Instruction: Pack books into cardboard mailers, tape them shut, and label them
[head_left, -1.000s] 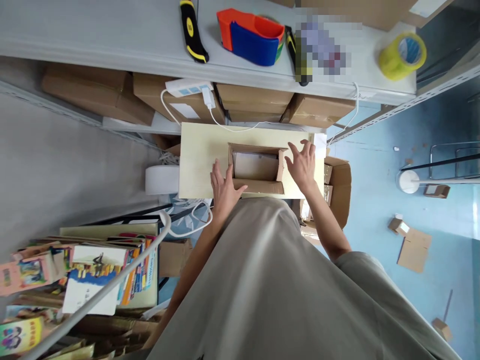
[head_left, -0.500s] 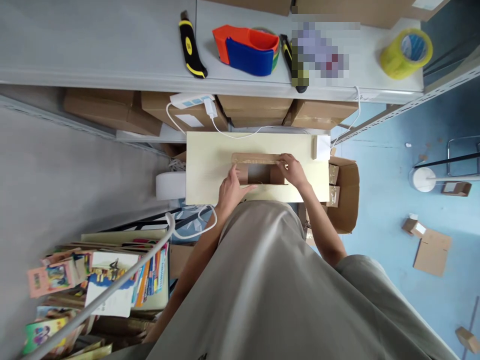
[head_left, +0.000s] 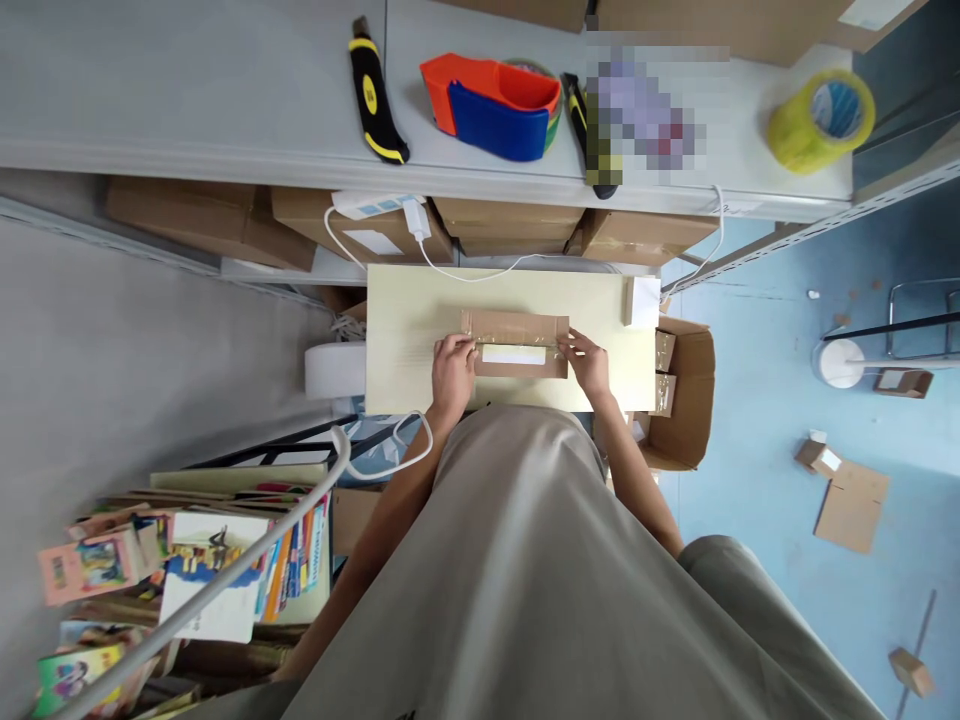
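A small cardboard box (head_left: pixel 517 328) lies on the pale yellow tabletop in front of me. Its near flap is folded over the opening, and a white label (head_left: pixel 514 354) shows on it. The far flap is tilted up, with clear tape along its edge. My left hand (head_left: pixel 453 372) pinches the box at its left end, fingers bent at the flap's edge. At the right end, my right hand (head_left: pixel 587 362) grips the same flap edge between thumb and fingers. The inside of the box is hidden.
A white block (head_left: pixel 642 302) stands at the tabletop's (head_left: pixel 405 300) right end. On the shelf above lie a utility knife (head_left: pixel 376 92), an orange-and-blue tape dispenser (head_left: pixel 491 108) and a yellow tape roll (head_left: pixel 821 120). An open carton (head_left: pixel 688 400) is at right, books (head_left: pixel 217 570) at left.
The near flap has come down over the opening, covering the dark inside and showing the white label. My left hand has moved up to the box's left end; my right hand has shifted slightly lower.
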